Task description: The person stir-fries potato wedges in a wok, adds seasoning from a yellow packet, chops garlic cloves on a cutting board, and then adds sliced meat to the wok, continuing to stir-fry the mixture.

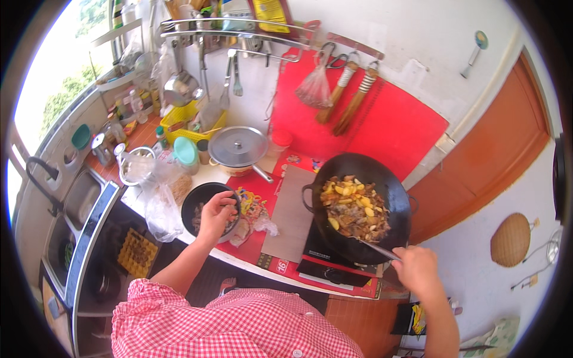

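My right hand (417,268) grips the handle of a metal wok spatula (376,248), whose far end is sunk in the food. Yellow slices and browned pieces of food (353,206) fill the lower left of a large black wok (396,192). Beneath the wok is a black induction cooker (320,246). My left hand (217,215) is over the right side of a black pot (188,203), its fingers bent. Whether those fingers hold anything is hard to see. Dark bits of food (197,216) show inside the pot.
A lidded pan (237,145) stands behind the black pot, its handle pointing right. Left of the pot are a clear plastic bag (163,219) and a turquoise-lidded jar (186,154). Crumpled scraps (253,208) lie beside it. Two brushes (358,98) hang against the red wall sheet (398,116).
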Demonstrator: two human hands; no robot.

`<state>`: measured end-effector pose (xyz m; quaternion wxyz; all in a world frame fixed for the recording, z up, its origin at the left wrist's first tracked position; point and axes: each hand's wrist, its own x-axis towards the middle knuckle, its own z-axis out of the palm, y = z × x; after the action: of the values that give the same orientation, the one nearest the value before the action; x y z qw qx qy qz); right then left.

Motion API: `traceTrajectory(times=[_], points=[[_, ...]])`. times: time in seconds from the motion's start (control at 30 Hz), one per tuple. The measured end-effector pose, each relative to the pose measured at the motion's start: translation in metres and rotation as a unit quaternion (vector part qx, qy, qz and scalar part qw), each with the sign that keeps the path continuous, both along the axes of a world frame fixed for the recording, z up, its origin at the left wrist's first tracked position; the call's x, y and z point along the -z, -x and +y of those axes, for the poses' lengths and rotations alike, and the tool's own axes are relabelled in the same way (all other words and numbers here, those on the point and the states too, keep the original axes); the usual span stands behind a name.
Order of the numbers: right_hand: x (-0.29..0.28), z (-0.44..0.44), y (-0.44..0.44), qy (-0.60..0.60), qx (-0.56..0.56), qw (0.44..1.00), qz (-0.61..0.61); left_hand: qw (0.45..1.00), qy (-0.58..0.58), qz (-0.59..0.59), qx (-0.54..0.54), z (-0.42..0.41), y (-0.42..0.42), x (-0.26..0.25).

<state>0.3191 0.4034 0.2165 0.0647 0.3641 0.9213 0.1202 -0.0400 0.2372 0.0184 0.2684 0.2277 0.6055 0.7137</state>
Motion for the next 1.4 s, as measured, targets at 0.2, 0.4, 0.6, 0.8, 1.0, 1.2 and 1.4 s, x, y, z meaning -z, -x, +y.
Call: traceTrajectory(times=[0.2, 0.4, 0.6, 0.8, 1.0, 1.2, 1.4], points=[[0.036, 0.057, 0.025, -0.076, 0.027, 0.996, 0.045, 0.982, 0.052, -0.069, -0.165, -0.084, 0.053, 0.035], [-0.018, 0.07, -0.027, 0.005, 0.11, 0.989, 0.1, 0.979, 0.157, 0.089, -0.096, -0.106, 0.078, 0.068], [-0.016, -0.034, 0.106, -0.036, 0.063, 0.996, 0.06, 0.972, 0.182, 0.146, 0.031, -0.068, 0.086, 0.068], [0.047, 0.013, 0.109, -0.131, 0.13, 0.979, 0.088, 0.78, -0.167, -0.55, 0.247, 0.002, 0.071, 0.052], [0.122, 0.055, -0.015, 0.117, 0.336, 0.872, 0.335, 0.595, -0.303, -0.673, 0.319, 0.026, 0.065, 0.052], [0.104, -0.014, -0.03, 0.247, 0.454, 0.756, 0.402, 0.619, -0.282, -0.664, 0.311, 0.039, 0.058, 0.049], [0.049, -0.05, -0.051, 0.19, 0.422, 0.729, 0.505, 0.736, -0.208, -0.536, 0.357, 0.078, 0.039, -0.004]])
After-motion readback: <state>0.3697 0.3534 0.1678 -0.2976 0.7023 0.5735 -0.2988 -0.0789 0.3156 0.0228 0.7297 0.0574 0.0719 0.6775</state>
